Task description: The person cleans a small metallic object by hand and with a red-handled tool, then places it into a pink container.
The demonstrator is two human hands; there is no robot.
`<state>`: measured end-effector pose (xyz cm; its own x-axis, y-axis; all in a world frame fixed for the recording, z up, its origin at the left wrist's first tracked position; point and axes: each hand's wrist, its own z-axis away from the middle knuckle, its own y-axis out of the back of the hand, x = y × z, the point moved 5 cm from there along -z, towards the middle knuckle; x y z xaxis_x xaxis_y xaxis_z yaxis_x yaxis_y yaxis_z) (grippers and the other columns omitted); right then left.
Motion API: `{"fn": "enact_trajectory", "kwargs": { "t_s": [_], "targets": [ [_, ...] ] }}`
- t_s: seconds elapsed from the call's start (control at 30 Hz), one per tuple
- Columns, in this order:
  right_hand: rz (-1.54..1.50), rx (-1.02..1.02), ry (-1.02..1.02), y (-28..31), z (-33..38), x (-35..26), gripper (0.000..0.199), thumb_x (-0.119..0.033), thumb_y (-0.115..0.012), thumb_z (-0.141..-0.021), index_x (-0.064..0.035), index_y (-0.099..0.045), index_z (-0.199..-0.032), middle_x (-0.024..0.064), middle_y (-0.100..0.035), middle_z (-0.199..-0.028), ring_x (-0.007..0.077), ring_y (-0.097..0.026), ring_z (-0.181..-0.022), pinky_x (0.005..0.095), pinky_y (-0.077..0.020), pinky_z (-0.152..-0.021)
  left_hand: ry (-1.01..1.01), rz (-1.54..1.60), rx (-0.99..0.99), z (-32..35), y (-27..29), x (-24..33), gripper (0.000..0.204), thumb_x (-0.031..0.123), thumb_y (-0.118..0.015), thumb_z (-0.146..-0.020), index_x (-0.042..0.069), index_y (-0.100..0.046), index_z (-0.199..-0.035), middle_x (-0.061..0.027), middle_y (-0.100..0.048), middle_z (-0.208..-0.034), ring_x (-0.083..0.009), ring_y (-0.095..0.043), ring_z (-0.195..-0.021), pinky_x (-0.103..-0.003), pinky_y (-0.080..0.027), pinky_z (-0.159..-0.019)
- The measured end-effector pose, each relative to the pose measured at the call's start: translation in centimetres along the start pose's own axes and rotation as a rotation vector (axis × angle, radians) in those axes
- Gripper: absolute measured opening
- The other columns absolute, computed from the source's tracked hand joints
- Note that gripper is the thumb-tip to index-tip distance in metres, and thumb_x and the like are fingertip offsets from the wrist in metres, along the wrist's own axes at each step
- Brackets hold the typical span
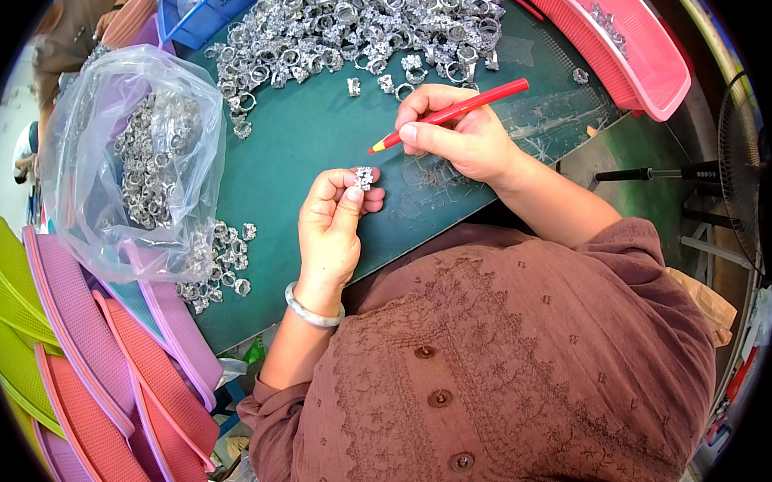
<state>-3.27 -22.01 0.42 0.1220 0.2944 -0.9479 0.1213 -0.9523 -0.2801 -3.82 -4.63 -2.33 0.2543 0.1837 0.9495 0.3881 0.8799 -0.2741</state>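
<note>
Pinched between the thumb and fingers of my left hand (331, 211) is a silver ring (363, 178), its stone-studded face turned up. My right hand (459, 134) grips a red pencil (475, 102). The pencil's tip points down and left, a short way above the ring and apart from it. Beyond my hands, a large heap of silver rings (351, 27) covers the far part of the green table mat (288, 159). A few single rings lie at the heap's near edge, close to my right hand.
At left, a clear plastic bag (69, 182) holds many rings, with a smaller pile of rings (223, 261) beside it. A pink basket (654, 74) stands far right, a blue basket (183, 26) far left. Stacked colourful baskets (90, 357) fill the near left. A black fan (740, 165) stands right.
</note>
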Motion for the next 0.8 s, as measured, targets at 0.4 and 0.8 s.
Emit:
{"fn": "enact_trajectory", "kwargs": {
  "t_s": [0.4,0.8],
  "targets": [
    [0.105,-0.112,0.049,-0.91,0.34,-0.39,0.007,-0.006,-0.061,-0.078,-0.0002,-0.058,-0.081,0.0025,-0.057,-0.076,0.0078,-0.053,-0.069,0.0225,-0.0431,-0.061,0.002,-0.006,0.01,0.03,-0.05,-0.02,0.007,0.009,-0.045,-0.091,0.005,-0.049,-0.096,-0.0101,-0.06,-0.098,-0.0127,-0.059,-0.078,-0.026,-0.049,-0.074],
    [0.143,-0.107,0.069,-0.83,0.38,-0.43,0.007,-0.006,-0.061,-0.079,0.0,-0.059,-0.082,0.0038,-0.057,-0.077,0.0086,-0.054,-0.069,0.0222,-0.0427,-0.06,0.018,-0.003,0.016,0.03,-0.07,-0.09,0.007,0.009,-0.044,-0.091,0.005,-0.048,-0.096,-0.0103,-0.06,-0.098,-0.013,-0.059,-0.078,-0.026,-0.048,-0.074]
  ]
}}
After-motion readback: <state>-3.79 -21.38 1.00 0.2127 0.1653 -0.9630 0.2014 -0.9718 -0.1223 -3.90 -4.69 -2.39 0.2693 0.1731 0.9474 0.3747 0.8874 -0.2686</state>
